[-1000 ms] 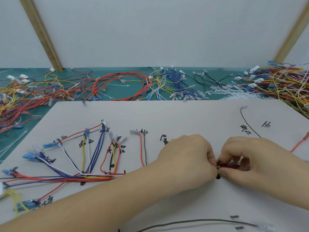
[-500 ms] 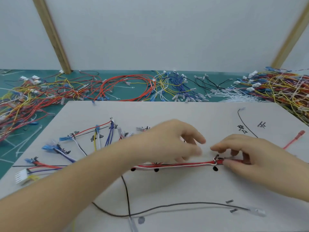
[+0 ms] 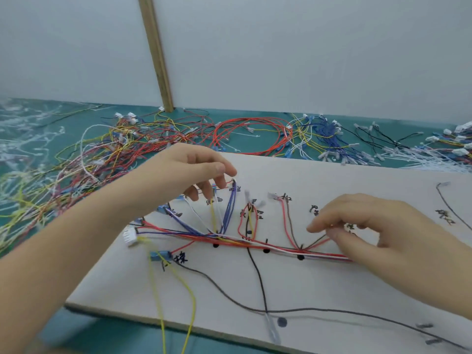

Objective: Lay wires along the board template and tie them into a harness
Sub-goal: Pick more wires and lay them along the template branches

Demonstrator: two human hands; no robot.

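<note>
You're hovering your left hand (image 3: 194, 172) loose-fingered while your right hand (image 3: 362, 231) is resting relaxed on the wire bundle (image 3: 281, 247), so keep pinning it flat

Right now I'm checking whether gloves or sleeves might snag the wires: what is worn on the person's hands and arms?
Nothing that shows. The left hand and right hand are bare, with no gloves, rings or tape visible. Both forearms are uncovered as far as the picture's edge, with no sleeve, watch or wrist strap in view. The fingernails look short and unpainted.
</note>
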